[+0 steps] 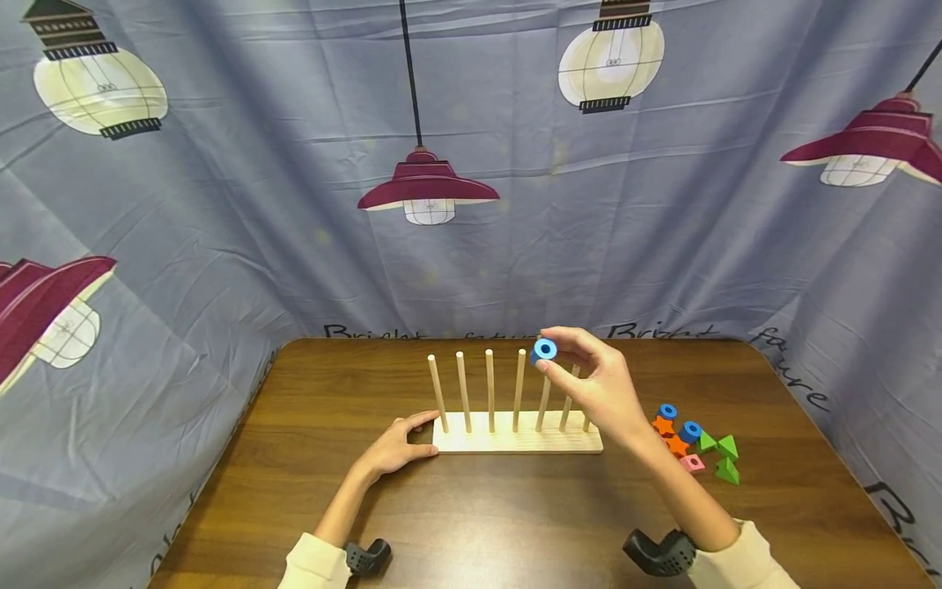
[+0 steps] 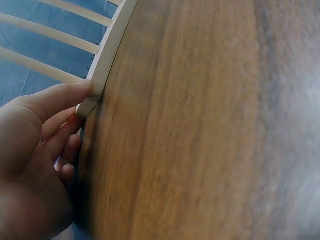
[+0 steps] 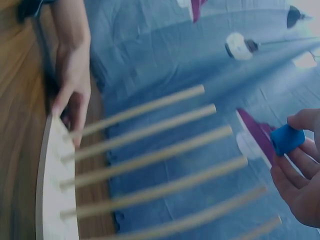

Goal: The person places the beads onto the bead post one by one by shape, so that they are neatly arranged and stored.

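My right hand pinches a blue cylinder with a hole through it, between thumb and fingers. It is up near the tops of the right-hand pegs, and in the right wrist view the cylinder is off to the side of the peg tips, apart from them. A pale wooden peg rack with several upright pegs stands on the table. At its left end my left hand grips the base; in the left wrist view the thumb lies on the base's corner and the other fingers go behind the end.
Right of the rack lies a group of small pieces: blue cylinders, orange stars, green triangles and a pink block. Behind the brown wooden table hangs a grey-blue curtain printed with lamps.
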A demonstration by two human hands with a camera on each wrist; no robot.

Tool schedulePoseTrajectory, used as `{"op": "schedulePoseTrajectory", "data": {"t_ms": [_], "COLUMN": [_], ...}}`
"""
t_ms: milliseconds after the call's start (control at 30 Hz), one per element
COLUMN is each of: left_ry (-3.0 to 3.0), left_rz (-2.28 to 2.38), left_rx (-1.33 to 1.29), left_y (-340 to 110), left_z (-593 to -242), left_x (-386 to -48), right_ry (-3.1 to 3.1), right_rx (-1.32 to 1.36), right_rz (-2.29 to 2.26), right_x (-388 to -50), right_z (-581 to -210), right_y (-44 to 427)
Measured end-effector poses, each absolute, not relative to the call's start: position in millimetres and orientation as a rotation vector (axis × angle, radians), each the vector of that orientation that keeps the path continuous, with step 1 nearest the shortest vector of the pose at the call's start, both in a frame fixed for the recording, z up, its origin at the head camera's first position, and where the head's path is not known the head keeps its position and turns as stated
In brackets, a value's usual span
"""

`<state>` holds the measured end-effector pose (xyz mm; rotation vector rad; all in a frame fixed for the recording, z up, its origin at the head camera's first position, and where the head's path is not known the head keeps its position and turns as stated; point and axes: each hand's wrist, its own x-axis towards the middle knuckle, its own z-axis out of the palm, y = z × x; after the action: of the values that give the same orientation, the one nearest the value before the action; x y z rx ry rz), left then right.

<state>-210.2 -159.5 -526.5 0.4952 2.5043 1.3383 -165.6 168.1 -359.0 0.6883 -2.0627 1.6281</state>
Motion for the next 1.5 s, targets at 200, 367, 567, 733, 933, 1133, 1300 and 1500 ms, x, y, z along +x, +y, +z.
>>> {"op": "schedulePoseTrajectory", "data": {"t_ms": [200,367,567,733,933,1133,1300,1500], "left_ry": [2.504,2.509,2.500,2.489,2.473,2.471,2.461,2.467], "left_rz": [1.337,1.333,1.345,1.358,1.373,1.363,1.366,1.363], "left_rx": [0.498,0.505,0.455,0.417,0.408,0.418,0.408,0.409], "left_y": [-159.9,-161.4,-162.2,-160.6,-160.1,-160.0,-159.2,-158.6], "left_z": [-525.7,-525.8,-527.0,-526.8,-525.7,-526.8,-525.6,-524.9], "left_x": [-210.8,-210.3,-210.5,-210.6,-210.8,-211.3,-210.0,-210.3], "right_ry": [-2.062,-2.100,-2.143,-2.175,-2.214,-2.246,-2.276,-2.254], "right_rx": [0.731,0.762,0.791,0.792,0.775,0.722,0.700,0.675], "right_rz": [1.690,1.723,1.762,1.775,1.761,1.755,1.714,1.696], "right_x": [-174.3,-180.9,-188.8,-193.7,-197.4,-201.5,-201.4,-200.5], "right_z": [-354.5,-350.6,-348.5,-349.5,-352.3,-360.1,-366.3,-374.6], "right_y": [131.4,105.7,78.5,62.4,51.5,46.9,45.8,43.3]}}
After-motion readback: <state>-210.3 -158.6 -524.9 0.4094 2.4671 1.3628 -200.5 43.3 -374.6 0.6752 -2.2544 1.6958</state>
